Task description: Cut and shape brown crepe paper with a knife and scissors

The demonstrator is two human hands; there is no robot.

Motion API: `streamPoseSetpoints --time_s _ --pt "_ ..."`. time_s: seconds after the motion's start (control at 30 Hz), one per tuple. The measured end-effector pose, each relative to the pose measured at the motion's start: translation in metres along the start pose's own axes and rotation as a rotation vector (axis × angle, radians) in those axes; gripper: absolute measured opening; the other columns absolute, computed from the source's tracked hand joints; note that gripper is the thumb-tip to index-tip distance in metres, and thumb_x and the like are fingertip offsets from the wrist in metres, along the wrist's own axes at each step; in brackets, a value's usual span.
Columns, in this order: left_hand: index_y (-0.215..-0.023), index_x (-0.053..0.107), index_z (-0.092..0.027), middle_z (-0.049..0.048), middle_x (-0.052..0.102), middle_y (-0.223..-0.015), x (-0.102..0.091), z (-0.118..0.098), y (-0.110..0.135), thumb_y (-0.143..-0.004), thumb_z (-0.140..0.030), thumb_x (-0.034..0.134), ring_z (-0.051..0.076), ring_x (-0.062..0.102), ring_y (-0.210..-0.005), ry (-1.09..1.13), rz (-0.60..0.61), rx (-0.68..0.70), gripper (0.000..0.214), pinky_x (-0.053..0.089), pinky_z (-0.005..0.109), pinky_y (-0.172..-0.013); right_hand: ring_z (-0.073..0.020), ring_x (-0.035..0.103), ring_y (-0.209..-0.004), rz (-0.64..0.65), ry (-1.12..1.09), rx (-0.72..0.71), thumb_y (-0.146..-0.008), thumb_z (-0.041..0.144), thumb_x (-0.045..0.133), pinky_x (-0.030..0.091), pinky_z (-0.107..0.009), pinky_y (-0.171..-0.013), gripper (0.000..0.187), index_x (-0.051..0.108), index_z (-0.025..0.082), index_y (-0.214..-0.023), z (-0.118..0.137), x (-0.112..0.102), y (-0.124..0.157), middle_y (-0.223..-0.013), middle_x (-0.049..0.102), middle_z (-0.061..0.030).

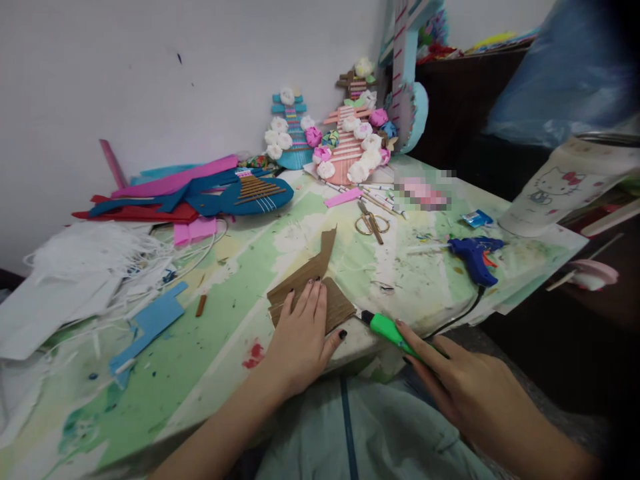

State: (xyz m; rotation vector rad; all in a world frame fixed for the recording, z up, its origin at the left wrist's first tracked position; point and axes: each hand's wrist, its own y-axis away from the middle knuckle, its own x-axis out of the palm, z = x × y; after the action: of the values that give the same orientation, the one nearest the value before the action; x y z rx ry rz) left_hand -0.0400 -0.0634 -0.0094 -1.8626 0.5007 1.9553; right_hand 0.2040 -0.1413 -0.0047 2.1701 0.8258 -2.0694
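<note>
Two-handed at near edge of surface (225, 320): pressing brown board (341, 303) flat under unclosed left grip (301, 333), presumably for steadiness; clamping green tool (391, 331) in right grip (463, 373), tip at board's corner.

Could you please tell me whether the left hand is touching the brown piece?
Touching. The head view shows the left hand lying flat across the brown piece, covering part of its upper surface with no gap visible.

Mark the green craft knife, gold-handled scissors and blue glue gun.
Green craft knife (393, 331), head view: its handle.
Gold-handled scissors (372, 225), head view: the middle.
Blue glue gun (472, 252), head view: its body.
</note>
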Motion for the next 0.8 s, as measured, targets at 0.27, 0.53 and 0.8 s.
streamPoseSetpoints --time_s 0.27,0.53,0.8 --pt "-0.147 0.024 -0.002 0.0173 0.022 -0.155 0.000 0.000 0.001 -0.094 -0.048 0.028 0.030 0.019 -0.144 0.001 -0.018 0.009 0.070 0.022 0.053 -0.116 -0.0124 0.054 -0.045 -0.019 0.015 -0.037 -0.099 0.036 0.034 0.029 -0.025 -0.043 0.042 0.055 0.025 -0.133 -0.015 0.008 -0.008 -0.068 0.060 -0.0014" --pt "-0.148 0.021 -0.003 0.0153 0.018 -0.156 0.001 0.001 0.001 -0.095 -0.049 0.024 0.029 0.016 -0.145 -0.006 0.010 0.009 0.071 0.020 0.052 -0.116 -0.0129 0.055 -0.045 -0.037 0.022 -0.066 -0.098 0.037 0.035 0.028 -0.025 -0.044 0.043 0.053 0.024 -0.135 -0.025 0.015 0.001 -0.067 0.058 -0.0008" --pt "-0.148 0.022 -0.002 0.0157 0.021 -0.156 0.001 0.000 0.000 -0.094 -0.048 0.028 0.029 0.018 -0.145 -0.016 -0.001 0.008 0.070 0.021 0.051 -0.116 -0.0142 0.058 -0.048 0.016 -0.026 -0.055 -0.098 0.037 0.034 0.029 -0.026 -0.045 0.043 0.050 0.026 -0.137 -0.029 0.012 -0.002 -0.069 0.059 -0.0005"
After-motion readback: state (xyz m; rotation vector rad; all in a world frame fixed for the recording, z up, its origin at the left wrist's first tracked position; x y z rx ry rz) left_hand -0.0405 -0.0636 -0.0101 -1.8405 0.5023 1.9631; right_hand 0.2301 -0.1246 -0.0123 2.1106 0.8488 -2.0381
